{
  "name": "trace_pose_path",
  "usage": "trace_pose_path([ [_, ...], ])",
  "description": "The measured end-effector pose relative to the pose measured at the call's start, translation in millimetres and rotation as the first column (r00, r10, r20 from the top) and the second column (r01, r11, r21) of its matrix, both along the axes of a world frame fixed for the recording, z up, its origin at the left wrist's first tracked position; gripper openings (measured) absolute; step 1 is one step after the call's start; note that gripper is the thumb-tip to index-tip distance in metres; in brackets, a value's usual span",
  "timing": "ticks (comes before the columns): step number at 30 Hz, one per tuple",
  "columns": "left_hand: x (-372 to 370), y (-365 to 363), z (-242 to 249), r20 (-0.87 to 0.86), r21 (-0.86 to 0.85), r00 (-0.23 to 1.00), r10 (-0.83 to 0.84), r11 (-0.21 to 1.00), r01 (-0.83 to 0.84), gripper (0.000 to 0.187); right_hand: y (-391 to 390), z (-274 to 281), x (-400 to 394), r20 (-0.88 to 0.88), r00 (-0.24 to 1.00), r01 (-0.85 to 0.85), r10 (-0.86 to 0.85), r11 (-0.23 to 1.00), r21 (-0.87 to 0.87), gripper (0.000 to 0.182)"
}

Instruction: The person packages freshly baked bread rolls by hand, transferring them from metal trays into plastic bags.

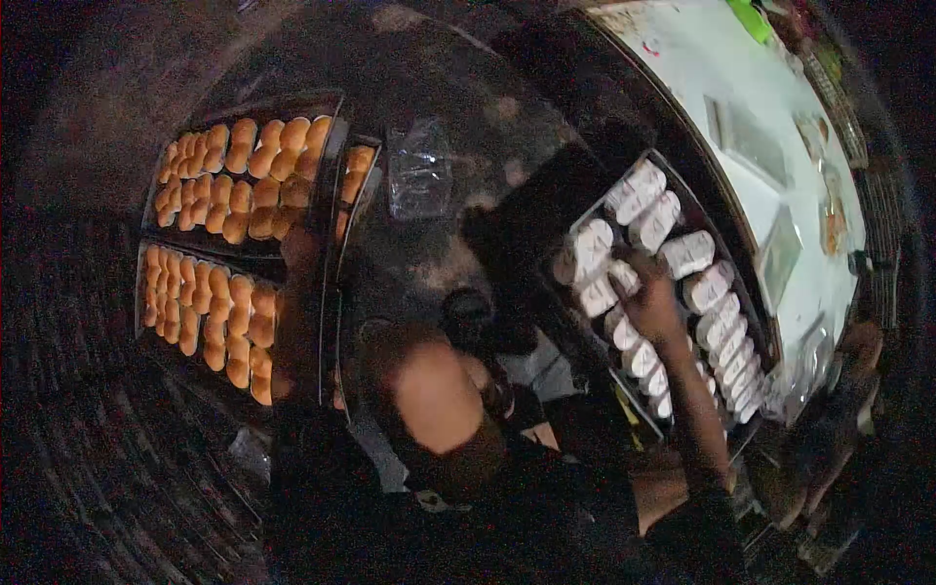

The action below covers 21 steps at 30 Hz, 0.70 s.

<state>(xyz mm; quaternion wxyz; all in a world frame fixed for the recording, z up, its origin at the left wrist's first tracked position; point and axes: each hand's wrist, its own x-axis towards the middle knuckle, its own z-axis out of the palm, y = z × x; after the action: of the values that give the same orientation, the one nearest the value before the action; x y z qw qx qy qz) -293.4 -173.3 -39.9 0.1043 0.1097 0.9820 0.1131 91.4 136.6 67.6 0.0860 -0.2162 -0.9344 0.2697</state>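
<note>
My right hand (651, 297) reaches into a dark tray (616, 375) on the right, its fingers closed on a small white-wrapped pack (624, 279). More white packs (687, 253) with dark markings lie in rows around it. At the left, my left hand (300, 255) is a dim brown shape beside the right edge of the bun trays; its fingers are lost in shadow. Golden-brown buns (234, 210) fill the upper left tray, and similar buns (210, 297) fill the lower one.
Another tray edge with buns (356, 171) shows beside the left trays. Clear plastic (419, 171) lies near the centre top. A pale table (682, 58) curves along the right, with clear plastic bags (804, 370) at its lower end. A blurred rounded shape (439, 400) is low in the centre.
</note>
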Motion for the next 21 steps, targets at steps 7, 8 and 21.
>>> trace_pose_path([
  [7,39,80,-15,-0.077,0.003,0.963,-0.258,0.966,0.259,0.023,-91,-95,-236,-0.091,0.996,-0.057,0.010,0.850,-0.523,0.057],
  [8,48,84,-15,-0.155,0.014,0.919,-0.362,0.929,0.369,0.023,-103,-104,-267,-0.073,0.993,0.039,-0.091,0.850,-0.525,0.063],
  [21,-152,-172,17,0.010,-0.450,0.940,-0.341,0.838,0.308,0.025,-101,-187,-321,-0.077,0.933,0.062,-0.352,0.368,-0.928,0.043],
])
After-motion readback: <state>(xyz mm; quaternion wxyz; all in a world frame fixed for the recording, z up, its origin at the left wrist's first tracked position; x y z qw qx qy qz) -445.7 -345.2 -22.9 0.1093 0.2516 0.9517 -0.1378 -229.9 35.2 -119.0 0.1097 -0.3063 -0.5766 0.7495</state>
